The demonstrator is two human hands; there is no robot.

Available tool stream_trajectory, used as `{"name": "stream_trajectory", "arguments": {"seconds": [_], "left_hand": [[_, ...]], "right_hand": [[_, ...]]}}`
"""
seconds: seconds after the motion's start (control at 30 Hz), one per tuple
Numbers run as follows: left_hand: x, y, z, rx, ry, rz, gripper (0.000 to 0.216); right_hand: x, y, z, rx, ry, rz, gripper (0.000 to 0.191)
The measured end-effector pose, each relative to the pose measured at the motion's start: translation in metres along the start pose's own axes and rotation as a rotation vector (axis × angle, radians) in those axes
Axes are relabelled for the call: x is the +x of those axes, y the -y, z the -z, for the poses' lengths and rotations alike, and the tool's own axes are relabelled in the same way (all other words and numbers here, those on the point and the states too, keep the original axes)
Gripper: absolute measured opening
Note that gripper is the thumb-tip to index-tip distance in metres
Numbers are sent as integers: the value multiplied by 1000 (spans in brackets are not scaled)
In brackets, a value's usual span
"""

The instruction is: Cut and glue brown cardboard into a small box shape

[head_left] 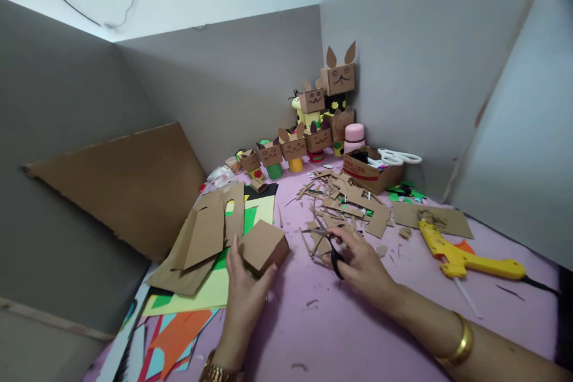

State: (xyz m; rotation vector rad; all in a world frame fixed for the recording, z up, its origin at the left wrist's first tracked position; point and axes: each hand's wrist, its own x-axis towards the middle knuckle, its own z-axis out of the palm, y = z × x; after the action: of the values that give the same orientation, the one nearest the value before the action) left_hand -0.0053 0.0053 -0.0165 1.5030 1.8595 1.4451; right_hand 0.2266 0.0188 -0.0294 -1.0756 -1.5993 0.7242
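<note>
My left hand (245, 286) grips a small brown cardboard box (264, 243), with fingers along its left side and the thumb at its near side. The box's top is plain. In my right hand (360, 262) is a pair of scissors with black handles (336, 259); the blades point left, over cardboard scraps near the box. A gap of bare table separates the scissors from the box. Left of the box lie flat cardboard sheets (203, 236) on top of coloured paper (201, 295).
Cardboard offcuts (353, 206) are heaped beyond my right hand. A yellow glue gun (465, 259) with its cord lies at right, its nozzle on a cardboard piece (456, 221). Box-headed animal figures (293, 146), a pink bottle (354, 137) and a supply carton (373, 173) stand at the back.
</note>
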Motion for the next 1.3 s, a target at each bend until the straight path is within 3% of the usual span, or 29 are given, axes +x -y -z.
{"name": "stream_trajectory", "arguments": {"seconds": [0.17, 0.3, 0.43, 0.6, 0.83, 1.0, 1.03, 1.07, 1.13, 1.17, 1.3], "left_hand": [[-4, -8, 4, -326, -21, 182, 82], [-13, -18, -1, -708, 44, 367, 77], [-24, -19, -12, -820, 160, 355, 79], [-35, -11, -18, -698, 295, 236, 82], [-34, -13, -14, -687, 313, 174, 75], [-24, 2, -19, -589, 323, 24, 98], [-24, 1, -19, -622, 320, 38, 98], [-25, -1, -19, -665, 230, 69, 90], [-29, -12, -16, -694, 348, 255, 65], [-31, -17, -14, -676, 320, 323, 56], [-29, -29, -8, -775, 256, 440, 56]], "right_hand": [[1, -4, -8, 253, 109, -147, 31], [1, -1, -18, 475, 157, -236, 45], [-3, 12, -22, 603, 203, -294, 62], [-4, 21, -18, 678, 222, -332, 62], [-3, 22, -14, 694, 201, -313, 52], [-1, 23, -10, 687, 170, -302, 48], [-1, 23, -10, 687, 167, -304, 48], [0, 22, -9, 689, 167, -307, 48], [0, 22, -9, 694, 175, -311, 49], [0, 22, -9, 698, 185, -312, 49], [-2, 21, -12, 720, 250, -317, 49]]}}
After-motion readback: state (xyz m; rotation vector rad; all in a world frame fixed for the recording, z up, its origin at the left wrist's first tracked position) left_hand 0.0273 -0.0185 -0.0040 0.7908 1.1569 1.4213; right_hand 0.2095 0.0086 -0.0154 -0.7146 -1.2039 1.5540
